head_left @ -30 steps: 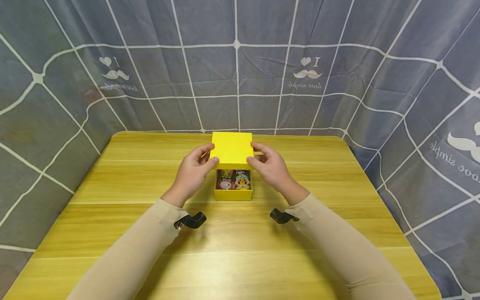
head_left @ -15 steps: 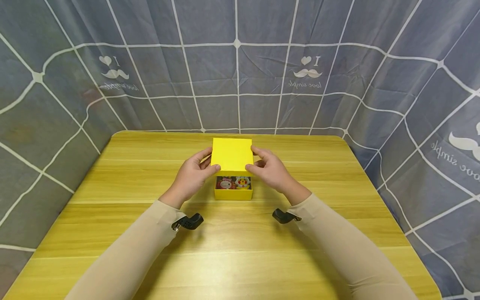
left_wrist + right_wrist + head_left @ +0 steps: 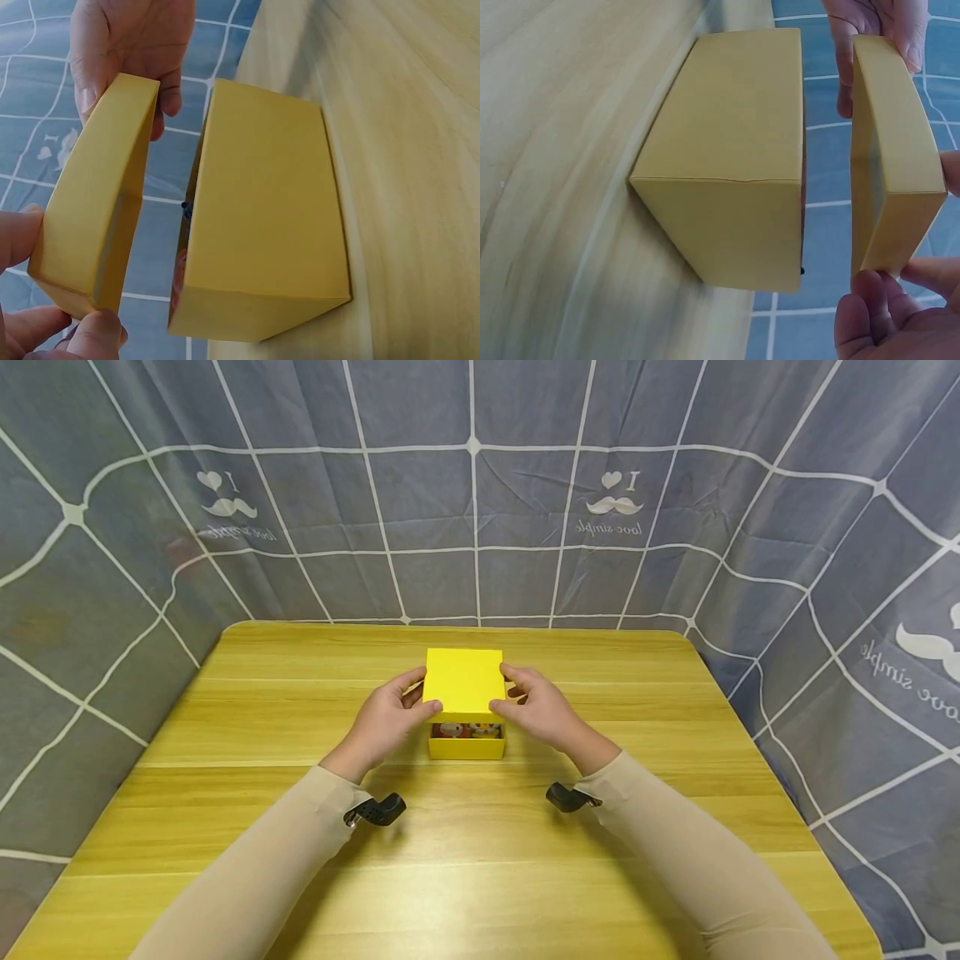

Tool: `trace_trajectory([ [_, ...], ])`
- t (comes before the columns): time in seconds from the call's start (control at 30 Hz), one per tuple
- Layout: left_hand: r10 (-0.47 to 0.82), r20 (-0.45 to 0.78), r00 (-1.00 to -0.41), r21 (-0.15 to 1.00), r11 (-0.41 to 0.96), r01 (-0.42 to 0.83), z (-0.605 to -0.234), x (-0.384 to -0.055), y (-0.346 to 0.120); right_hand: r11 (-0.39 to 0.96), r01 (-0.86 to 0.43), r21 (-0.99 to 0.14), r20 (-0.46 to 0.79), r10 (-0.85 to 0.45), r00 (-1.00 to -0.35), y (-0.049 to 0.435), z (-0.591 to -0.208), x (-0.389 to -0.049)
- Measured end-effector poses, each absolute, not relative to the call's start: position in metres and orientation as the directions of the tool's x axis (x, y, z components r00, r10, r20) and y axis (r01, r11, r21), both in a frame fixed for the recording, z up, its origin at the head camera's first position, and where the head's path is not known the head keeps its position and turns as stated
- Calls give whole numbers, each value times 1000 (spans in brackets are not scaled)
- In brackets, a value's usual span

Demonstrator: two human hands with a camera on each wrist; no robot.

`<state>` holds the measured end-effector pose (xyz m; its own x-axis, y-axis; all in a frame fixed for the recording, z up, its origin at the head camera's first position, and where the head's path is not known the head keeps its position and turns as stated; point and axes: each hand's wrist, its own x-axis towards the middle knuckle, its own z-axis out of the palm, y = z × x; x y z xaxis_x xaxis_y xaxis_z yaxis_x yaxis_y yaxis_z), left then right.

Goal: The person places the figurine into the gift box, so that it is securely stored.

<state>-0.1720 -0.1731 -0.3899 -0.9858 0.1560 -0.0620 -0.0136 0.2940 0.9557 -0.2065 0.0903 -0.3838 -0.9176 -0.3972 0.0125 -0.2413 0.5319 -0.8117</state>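
A yellow box lid [image 3: 465,683] is held level between both hands, right above the open yellow box [image 3: 467,749]. My left hand [image 3: 384,718] pinches the lid's left side, thumb at the near corner. On the opposite side my right hand [image 3: 542,710] grips it the same way. The wrist views show a gap between the lid [image 3: 97,187] and the box's rim. Inside the box, small colourful figurines [image 3: 452,731] show at the near side; the lid hides the others. The box stands upright on the table.
The wooden table [image 3: 465,877] spreads out around the box. A grey curtain [image 3: 420,502] with white grid lines hangs behind and along both sides. Black wrist cameras [image 3: 381,810] stick out from both beige sleeves.
Both hands have lowered the lid toward the box and slightly nearer to me. It covers more of the figurines than before. The box has stayed in place.
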Motion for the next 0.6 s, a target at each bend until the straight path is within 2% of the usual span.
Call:
trace_trajectory([
  [0.6,181,-81,-980,942,336,-16,-398,-169,-172,571,-233,-788,-23,-405,-914,89,-391,-203],
])
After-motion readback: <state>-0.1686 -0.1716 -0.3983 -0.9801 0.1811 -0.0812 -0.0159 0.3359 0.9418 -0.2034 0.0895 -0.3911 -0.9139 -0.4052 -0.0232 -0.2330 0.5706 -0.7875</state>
